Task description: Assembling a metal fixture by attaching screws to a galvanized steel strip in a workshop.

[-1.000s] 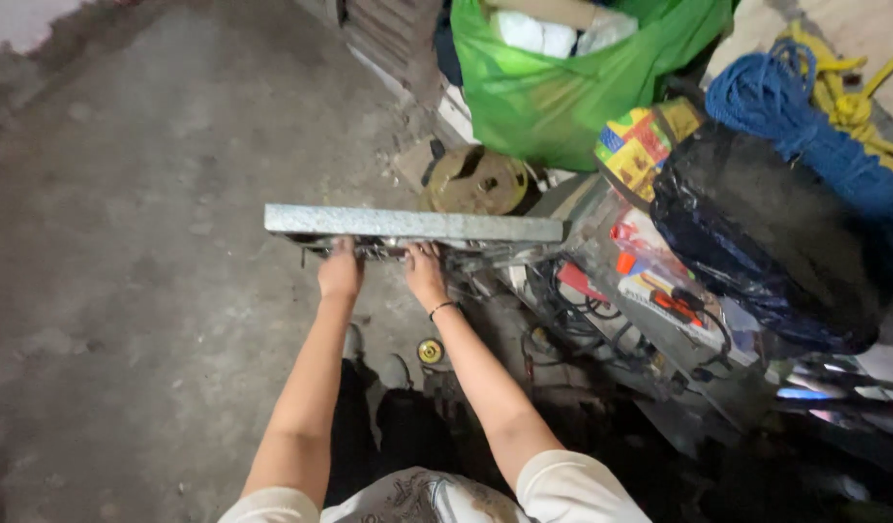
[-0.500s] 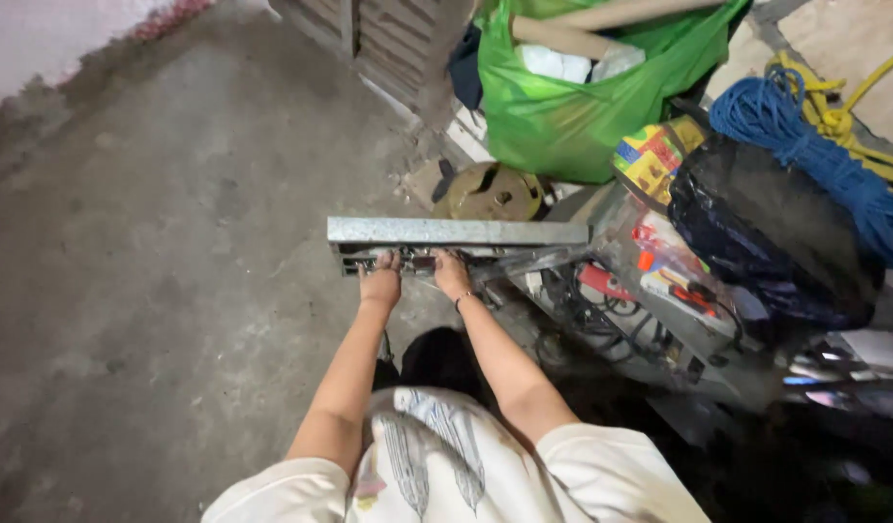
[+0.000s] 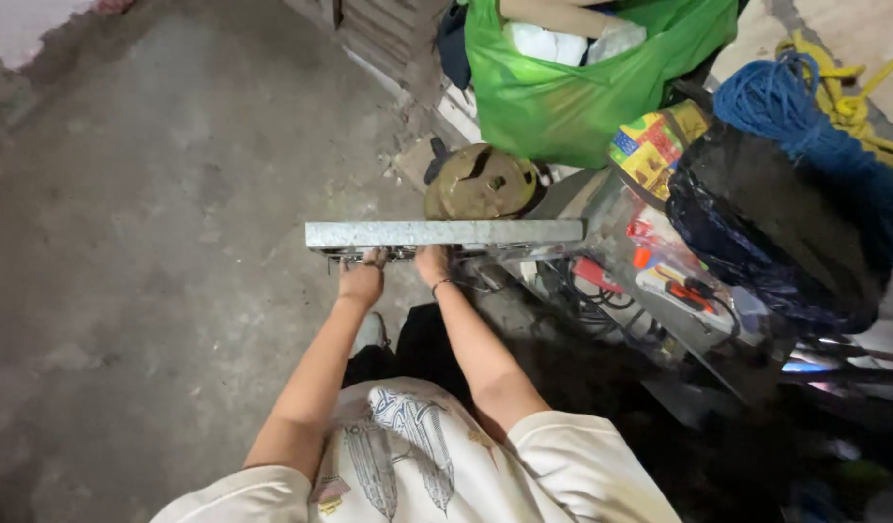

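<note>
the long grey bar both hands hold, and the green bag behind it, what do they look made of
Long grey bar: probably galvanised steel, going by its dull, mottled grey face and straight edges. Green bag: thin plastic film, glossy and crinkled, sagging around its contents.

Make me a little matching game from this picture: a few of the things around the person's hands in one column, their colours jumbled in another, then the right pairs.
Things
1. long flat panel that both hands grip
2. plastic bag stuffed with white items
3. coil of rope at the far right
4. round dome-shaped part just beyond the panel

Colours
A. blue
B. dull brass yellow
C. speckled grey
D. bright green

Pairs: 1-C, 2-D, 3-A, 4-B
</note>
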